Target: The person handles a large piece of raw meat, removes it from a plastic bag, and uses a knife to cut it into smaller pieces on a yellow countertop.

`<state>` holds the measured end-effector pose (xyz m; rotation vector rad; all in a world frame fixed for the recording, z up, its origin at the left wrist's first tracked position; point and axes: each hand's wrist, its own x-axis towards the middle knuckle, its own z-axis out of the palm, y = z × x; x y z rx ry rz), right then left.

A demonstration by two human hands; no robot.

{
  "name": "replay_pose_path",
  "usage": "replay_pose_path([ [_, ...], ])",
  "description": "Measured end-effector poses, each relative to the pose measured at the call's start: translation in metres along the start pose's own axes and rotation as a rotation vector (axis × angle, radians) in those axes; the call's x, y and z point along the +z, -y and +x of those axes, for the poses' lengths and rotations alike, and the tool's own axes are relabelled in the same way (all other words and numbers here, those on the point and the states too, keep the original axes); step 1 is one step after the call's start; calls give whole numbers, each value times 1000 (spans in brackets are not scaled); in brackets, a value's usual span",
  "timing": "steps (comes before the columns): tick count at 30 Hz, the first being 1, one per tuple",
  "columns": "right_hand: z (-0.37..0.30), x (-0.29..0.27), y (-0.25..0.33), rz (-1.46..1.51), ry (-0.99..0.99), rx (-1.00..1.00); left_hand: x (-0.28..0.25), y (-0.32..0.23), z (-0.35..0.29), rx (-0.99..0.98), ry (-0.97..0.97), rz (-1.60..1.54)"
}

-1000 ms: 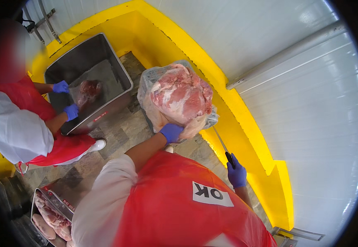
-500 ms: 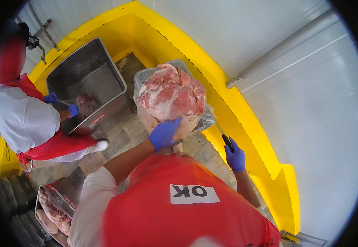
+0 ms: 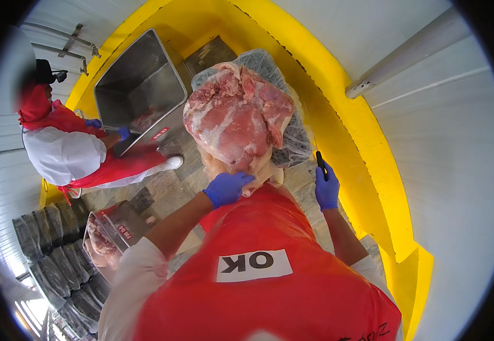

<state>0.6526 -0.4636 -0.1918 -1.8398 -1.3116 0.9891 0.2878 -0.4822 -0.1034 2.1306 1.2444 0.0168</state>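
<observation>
A large slab of raw meat (image 3: 238,116), pink with pale fat, lies on a plastic-covered stand (image 3: 289,145) in front of me. My left hand (image 3: 228,190), in a blue glove, is closed on the meat's pale near edge, close to my red apron. To the right of the meat, my right hand (image 3: 327,187), also blue-gloved, grips the black handle of a knife (image 3: 319,162). Its thin blade points away from me beside the covered stand and is hard to make out. The knife is apart from the meat.
At the left a co-worker (image 3: 65,142) leans over a deep metal bin (image 3: 173,105) with meat inside. A smaller metal bin of meat (image 3: 102,244) stands at lower left beside stacked black-covered things (image 3: 59,267). A yellow curb (image 3: 366,148) runs along the white wall on the right.
My left hand has shifted from the meat's near side to its edge by my apron, and more of the covered stand shows beyond. The knife stays in my right hand. The view has shifted.
</observation>
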Motion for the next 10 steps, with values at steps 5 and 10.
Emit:
replay_pose_path([
  [5,33,2,42,147,184,132,70,38,-36,-129,104,175],
  [10,63,11,40,211,225,35,65,39,-61,-425,148,219],
])
